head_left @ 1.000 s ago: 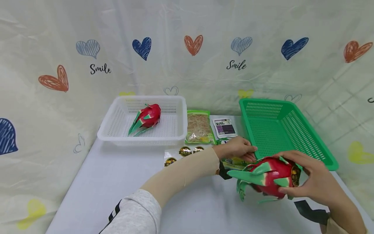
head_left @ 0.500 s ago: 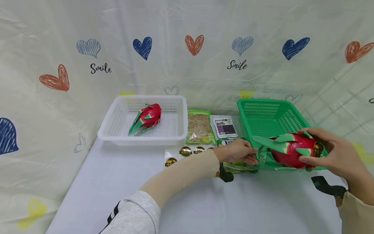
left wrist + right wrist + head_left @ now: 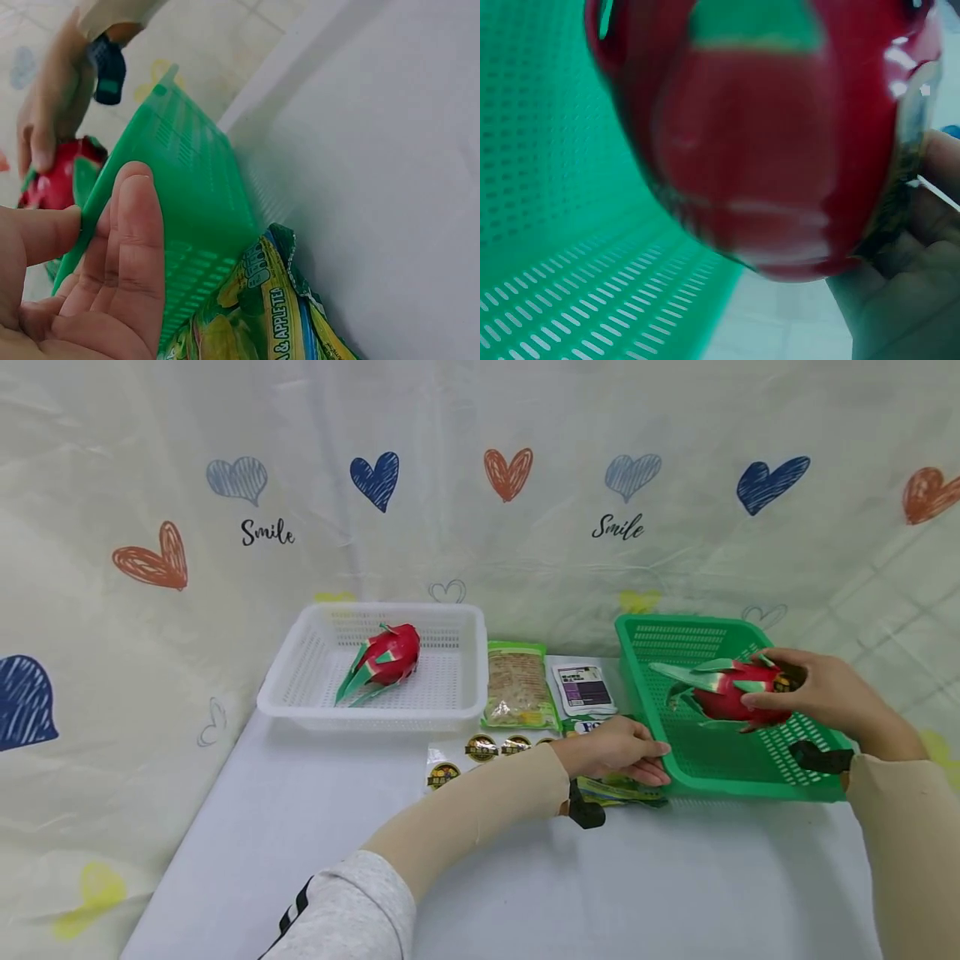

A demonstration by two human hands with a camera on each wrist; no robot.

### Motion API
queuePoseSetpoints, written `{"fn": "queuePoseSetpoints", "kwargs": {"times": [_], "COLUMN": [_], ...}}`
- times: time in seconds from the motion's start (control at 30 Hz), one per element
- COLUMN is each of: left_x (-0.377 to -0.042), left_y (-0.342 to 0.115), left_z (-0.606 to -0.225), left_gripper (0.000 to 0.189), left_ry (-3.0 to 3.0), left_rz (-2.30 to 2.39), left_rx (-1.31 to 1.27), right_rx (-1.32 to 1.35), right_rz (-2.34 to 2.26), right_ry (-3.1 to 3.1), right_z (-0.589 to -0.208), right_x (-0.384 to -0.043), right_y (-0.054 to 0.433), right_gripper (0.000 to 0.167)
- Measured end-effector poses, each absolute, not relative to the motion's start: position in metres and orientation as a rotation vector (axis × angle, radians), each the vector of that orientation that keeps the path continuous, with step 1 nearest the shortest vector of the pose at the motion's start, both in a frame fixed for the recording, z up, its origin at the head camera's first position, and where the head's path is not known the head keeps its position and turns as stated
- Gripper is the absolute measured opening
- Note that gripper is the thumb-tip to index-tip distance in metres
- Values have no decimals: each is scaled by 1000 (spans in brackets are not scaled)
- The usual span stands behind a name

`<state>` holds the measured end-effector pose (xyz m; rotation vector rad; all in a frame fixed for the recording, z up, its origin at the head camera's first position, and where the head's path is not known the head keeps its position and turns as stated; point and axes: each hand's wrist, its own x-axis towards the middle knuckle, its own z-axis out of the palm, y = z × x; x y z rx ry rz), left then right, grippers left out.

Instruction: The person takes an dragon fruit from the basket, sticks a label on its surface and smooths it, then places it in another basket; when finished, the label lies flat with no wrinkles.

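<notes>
Right hand: this hand (image 3: 840,693) grips the fruit (image 3: 731,695) round its blunt end, thumb on the near side, perhaps to stay clear of the long leaves.
Fruit: left of the right hand, lying sideways over the green basket's mouth, leaves pointing leftward; whether it touches the basket inside, I cannot tell.
Sticker: on the blunt end, close to the right palm (image 3: 900,187).
Left hand: this hand (image 3: 626,752) pinches the near-left rim, thumb inside, fingers outside, probably to steady the basket.
Green basket: right of the left hand, beneath the right (image 3: 705,768).
Tea bag: under the left hand, just beside the basket wall (image 3: 259,307).
White pack: just beyond the left hand (image 3: 583,687).
Snack bag: beyond and left of that hand (image 3: 519,685).
Sticker sheet: left of the left hand, partly covered by its forearm (image 3: 483,748).
White basket: farther left of that hand (image 3: 457,702), keeping the second fruit (image 3: 393,656) contained.
Bench: under everything, its white top nearer the person than both hands (image 3: 600,893).
</notes>
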<state>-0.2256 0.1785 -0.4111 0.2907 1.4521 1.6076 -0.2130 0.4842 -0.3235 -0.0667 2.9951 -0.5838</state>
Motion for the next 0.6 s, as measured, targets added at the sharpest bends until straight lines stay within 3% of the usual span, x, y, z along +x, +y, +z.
{"fn": "queuePoseSetpoints", "kwargs": {"times": [0.33,0.6], "left_x": [-224,-225], "left_y": [181,177], "left_z": [-411,-408], "left_gripper": [28,29], "left_ry": [1460,1462], "left_rz": [1609,1593], "left_rx": [253,284], "right_rx": [-100,-102], "right_rz": [-500,-474], "right_ry": [2893,2859], "right_z": [-348,-368], "right_x": [-254,-263], "right_y": [497,496], "right_gripper": [99,101]}}
